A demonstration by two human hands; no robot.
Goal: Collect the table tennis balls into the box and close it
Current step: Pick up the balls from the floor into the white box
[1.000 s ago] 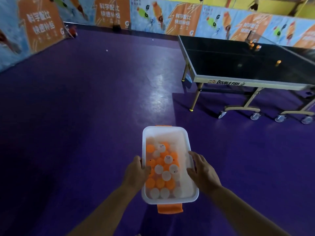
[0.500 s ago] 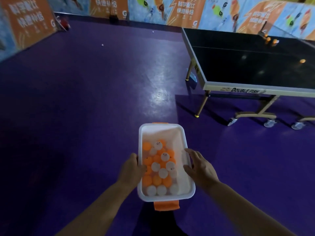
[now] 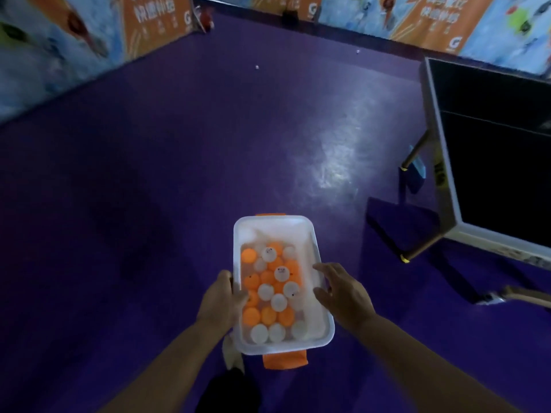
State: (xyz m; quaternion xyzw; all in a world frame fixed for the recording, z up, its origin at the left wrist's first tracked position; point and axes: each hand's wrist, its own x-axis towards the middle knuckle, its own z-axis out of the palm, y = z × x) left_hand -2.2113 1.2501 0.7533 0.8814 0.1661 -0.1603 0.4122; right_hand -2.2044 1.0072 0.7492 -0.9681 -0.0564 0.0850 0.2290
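Box (image 3: 278, 226) held up over the purple floor (image 3: 134, 204), lid off, full of orange and white table tennis balls (image 3: 269, 289). Left hand (image 3: 220, 302) fingers curled round the left rim, gripping. Right hand (image 3: 343, 290) fingers spread loosely on the right rim, grip unclear. Orange latch (image 3: 284, 359) sticks out at the near end. Two stray white balls (image 3: 257, 67) far off near the banners (image 3: 155, 22). Tabletop (image 3: 495, 150) at right, cut off by the frame. Dark shape below the box, hard to make out.
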